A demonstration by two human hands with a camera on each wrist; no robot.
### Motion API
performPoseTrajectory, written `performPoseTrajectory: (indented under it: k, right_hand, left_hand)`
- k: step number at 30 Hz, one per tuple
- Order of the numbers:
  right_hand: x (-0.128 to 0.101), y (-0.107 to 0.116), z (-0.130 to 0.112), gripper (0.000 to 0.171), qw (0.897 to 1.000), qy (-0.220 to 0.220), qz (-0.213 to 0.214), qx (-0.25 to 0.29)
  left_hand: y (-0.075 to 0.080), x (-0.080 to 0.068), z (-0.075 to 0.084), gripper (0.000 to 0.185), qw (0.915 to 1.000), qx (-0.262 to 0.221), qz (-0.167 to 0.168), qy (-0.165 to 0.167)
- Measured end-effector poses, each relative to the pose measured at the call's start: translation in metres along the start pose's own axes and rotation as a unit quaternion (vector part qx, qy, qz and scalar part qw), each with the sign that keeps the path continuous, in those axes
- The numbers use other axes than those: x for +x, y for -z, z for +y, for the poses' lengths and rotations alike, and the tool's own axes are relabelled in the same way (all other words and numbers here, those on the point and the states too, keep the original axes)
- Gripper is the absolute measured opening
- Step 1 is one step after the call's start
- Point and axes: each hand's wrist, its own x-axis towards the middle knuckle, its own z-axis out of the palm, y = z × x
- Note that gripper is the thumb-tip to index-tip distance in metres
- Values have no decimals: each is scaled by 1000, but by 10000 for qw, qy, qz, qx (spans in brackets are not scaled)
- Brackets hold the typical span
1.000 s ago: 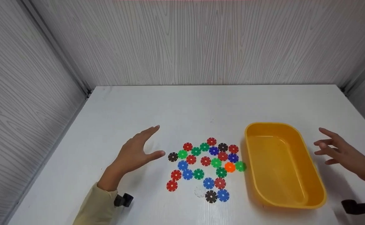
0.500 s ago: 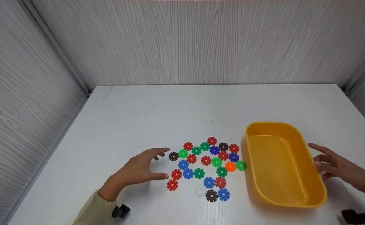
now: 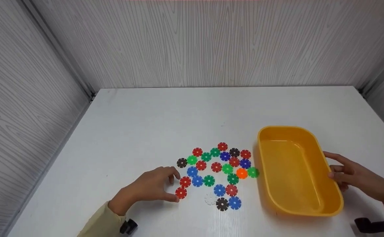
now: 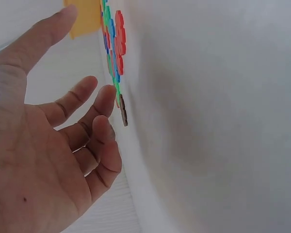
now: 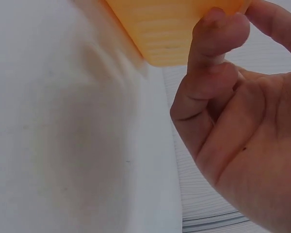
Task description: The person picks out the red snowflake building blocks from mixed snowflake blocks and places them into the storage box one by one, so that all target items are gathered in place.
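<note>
White table point(image 3: 145, 131): left hand point(image 3: 149, 187) relaxed, unclenched, beside red disc point(image 3: 181, 193); right hand point(image 3: 353, 176) fingers against yellow tray point(image 3: 313, 141) (grasp unclear).

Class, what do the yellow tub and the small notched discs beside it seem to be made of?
Yellow tub: probably moulded plastic, smooth and glossy, judging by its rounded one-piece corners and the soft shine inside. Notched discs: likely thin, stiff plastic, given their flat bright solid colours and evenly cut notches. One whitish disc looks nearly clear. None can be told for certain.

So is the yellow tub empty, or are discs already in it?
Empty. The yellow tub shows only its bare floor; all the discs lie on the table beside it.
</note>
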Motion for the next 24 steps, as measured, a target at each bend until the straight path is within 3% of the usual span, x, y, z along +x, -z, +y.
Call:
performPoseTrajectory:
  k: [7, 14, 24]
  right_hand:
    - [-1, -2, 1, 54, 9985, 535, -150, 37]
    - [1, -2, 0, 59, 9995, 254, -88, 163]
    - [-1, 0, 0, 66, 10000, 61, -66, 26]
  left_hand:
    - [-7, 6, 5, 49, 9996, 211, -206, -49]
    - [-13, 8, 5, 43, 9992, 313, -251, -2]
    - [-12, 11, 5, 36, 9994, 87, -330, -3]
